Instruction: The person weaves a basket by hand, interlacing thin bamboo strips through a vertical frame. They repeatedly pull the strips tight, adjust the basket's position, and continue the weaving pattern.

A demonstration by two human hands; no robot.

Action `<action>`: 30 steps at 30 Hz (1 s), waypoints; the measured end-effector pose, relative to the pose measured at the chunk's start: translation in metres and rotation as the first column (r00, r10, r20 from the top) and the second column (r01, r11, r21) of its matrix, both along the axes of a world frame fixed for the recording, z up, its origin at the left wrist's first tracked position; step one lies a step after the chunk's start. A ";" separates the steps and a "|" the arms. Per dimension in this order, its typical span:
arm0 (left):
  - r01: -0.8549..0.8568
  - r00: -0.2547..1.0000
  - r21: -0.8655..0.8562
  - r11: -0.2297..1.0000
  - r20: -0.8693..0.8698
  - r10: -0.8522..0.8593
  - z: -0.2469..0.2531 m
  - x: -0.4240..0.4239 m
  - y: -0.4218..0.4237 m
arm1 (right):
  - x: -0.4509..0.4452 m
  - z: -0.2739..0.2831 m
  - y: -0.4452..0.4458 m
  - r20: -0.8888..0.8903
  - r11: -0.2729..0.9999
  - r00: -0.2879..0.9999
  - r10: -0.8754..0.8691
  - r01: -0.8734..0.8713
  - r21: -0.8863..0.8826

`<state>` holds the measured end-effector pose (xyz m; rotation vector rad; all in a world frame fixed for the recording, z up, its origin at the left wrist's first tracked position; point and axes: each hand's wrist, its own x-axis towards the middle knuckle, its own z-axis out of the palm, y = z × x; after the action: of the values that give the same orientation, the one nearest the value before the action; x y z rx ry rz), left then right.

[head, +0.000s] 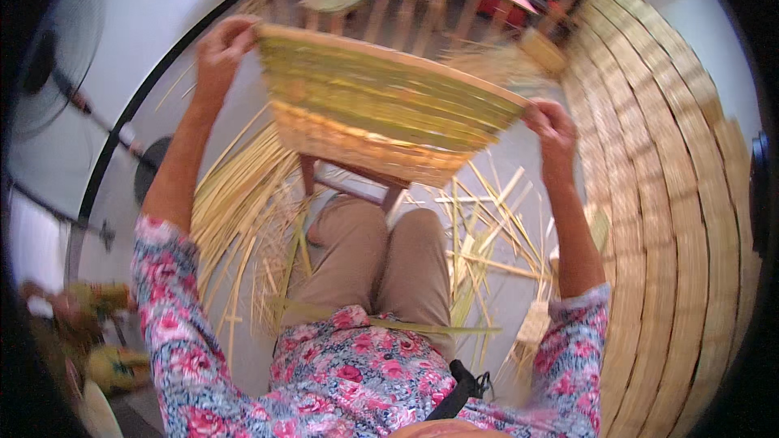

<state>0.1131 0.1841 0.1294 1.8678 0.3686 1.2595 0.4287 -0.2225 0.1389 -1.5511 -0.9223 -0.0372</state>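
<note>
Raised in front of me is a panel of green and yellow bamboo-like strips (383,97), blurred, with a pale flat strip along its top edge. My left hand (228,42) pinches its upper left corner. At the upper right corner, my right hand (552,125) grips the other end. The lower part of the panel is more yellow and hangs over a small brown wooden stool (353,177). Across my lap lies a single green strip (438,328).
Long split strips (243,176) fan over the floor at left, and loose scraps (487,243) lie at right. Tall stacks of pale bundled strips or panels (663,207) line the right side. A standing fan (58,67) is at left. A low stool (335,0) stands farther off.
</note>
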 end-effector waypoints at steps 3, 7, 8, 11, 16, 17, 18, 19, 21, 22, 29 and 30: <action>-0.041 0.998 0.021 0.999 -0.049 0.042 0.004 0.007 -0.008 | -0.001 0.003 -0.003 -0.012 1.000 1.000 -0.016 0.016 -0.026; -0.163 0.983 0.211 0.964 -0.047 0.176 -0.007 0.008 0.001 | -0.002 0.002 -0.001 -0.026 1.000 1.000 -0.015 0.014 -0.020; -0.095 0.994 0.131 0.987 -0.038 0.101 -0.006 0.007 0.001 | -0.006 0.004 0.001 -0.029 1.000 0.999 0.019 -0.020 -0.022; -0.023 0.995 0.048 0.999 0.096 0.019 -0.003 0.015 -0.014 | -0.004 0.002 -0.002 -0.042 1.000 0.999 -0.015 0.014 -0.027; 0.115 0.977 -0.073 0.991 0.189 -0.099 -0.006 0.014 -0.007 | -0.005 -0.001 -0.002 -0.079 0.999 0.996 -0.038 0.036 -0.028; 0.114 0.980 -0.067 0.991 0.170 -0.102 -0.005 0.014 -0.005 | -0.003 -0.002 -0.003 -0.079 0.999 0.996 -0.034 0.032 -0.030; 0.113 0.979 -0.041 0.993 0.178 -0.104 -0.008 0.013 -0.003 | -0.001 -0.004 -0.004 -0.078 0.999 0.996 -0.030 0.028 -0.032; 0.114 0.975 -0.007 0.993 0.190 -0.111 -0.010 0.014 0.000 | -0.001 -0.001 -0.003 -0.072 0.999 0.997 -0.029 0.027 -0.026; 0.102 0.980 0.014 0.995 0.172 -0.103 -0.008 0.012 0.004 | -0.004 -0.001 -0.001 -0.062 0.999 0.998 -0.033 0.031 -0.027; 0.089 0.986 0.001 0.996 0.140 -0.088 -0.006 0.010 0.003 | -0.004 0.000 -0.001 -0.058 0.998 0.997 -0.052 0.050 -0.037; 0.136 0.985 -0.083 0.987 0.123 -0.125 0.006 0.013 -0.004 | 0.000 -0.002 -0.003 -0.059 0.994 0.995 -0.084 0.080 -0.069; 0.125 0.987 -0.067 0.990 0.107 -0.117 0.006 0.015 -0.003 | 0.001 -0.004 -0.003 -0.054 0.995 0.995 -0.081 0.077 -0.068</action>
<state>0.1285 0.1814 0.1358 1.7291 0.2390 1.2378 0.4297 -0.2253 0.1351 -1.6418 -0.8245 -0.0196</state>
